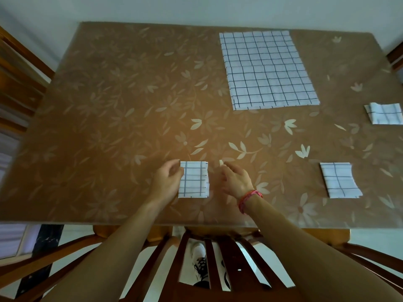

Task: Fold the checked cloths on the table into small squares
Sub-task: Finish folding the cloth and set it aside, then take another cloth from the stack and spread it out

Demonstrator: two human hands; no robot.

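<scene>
as left fingers (177,171) perhaps touch folded cloth (193,179), spread cloth (267,69) lies beyond.

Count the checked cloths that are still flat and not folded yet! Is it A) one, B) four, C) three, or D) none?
A: only the big cloth lies spread flat; the near cloth, the right cloth and the edge cloth are folded small.
</scene>
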